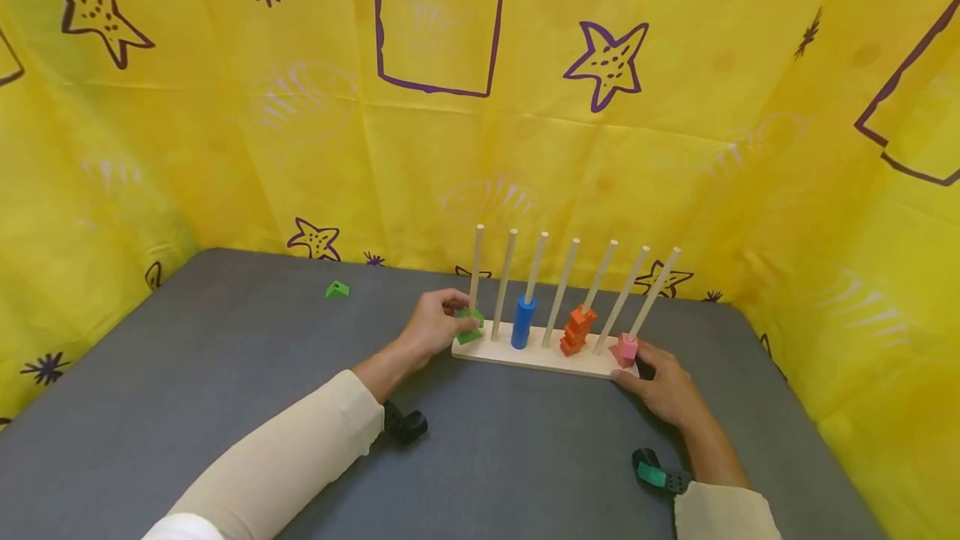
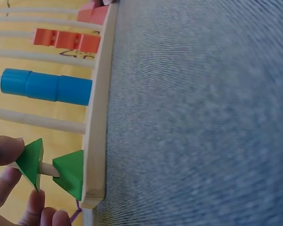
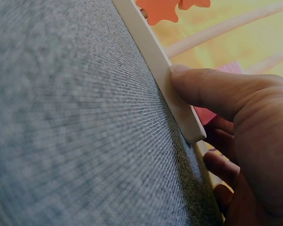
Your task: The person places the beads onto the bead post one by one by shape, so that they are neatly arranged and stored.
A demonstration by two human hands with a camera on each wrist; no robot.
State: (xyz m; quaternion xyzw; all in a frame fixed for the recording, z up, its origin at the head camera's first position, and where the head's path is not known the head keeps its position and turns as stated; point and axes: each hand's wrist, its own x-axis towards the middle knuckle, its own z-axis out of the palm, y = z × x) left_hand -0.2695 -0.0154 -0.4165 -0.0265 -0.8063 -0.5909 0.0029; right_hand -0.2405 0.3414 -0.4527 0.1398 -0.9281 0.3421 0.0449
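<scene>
A pale wooden base (image 1: 551,361) bears a row of several upright pegs. My left hand (image 1: 431,325) pinches a green triangular block (image 2: 32,162) threaded on the leftmost peg. Under it, a second green triangular block (image 2: 71,174) sits against the base, with a bit of peg showing between the two. At the other end, my right hand (image 1: 670,390) grips the base, its thumb (image 3: 203,87) on the front edge and its other fingers partly hidden behind. Pink blocks (image 1: 627,348) sit on the rightmost peg beside that hand.
A stack of blue cylinders (image 1: 522,325) and one of orange star-shaped blocks (image 1: 576,333) stand on middle pegs. Another green triangular block (image 1: 337,290) lies at the back left of the grey table (image 1: 480,457). Behind the table hangs a yellow patterned cloth (image 1: 360,157).
</scene>
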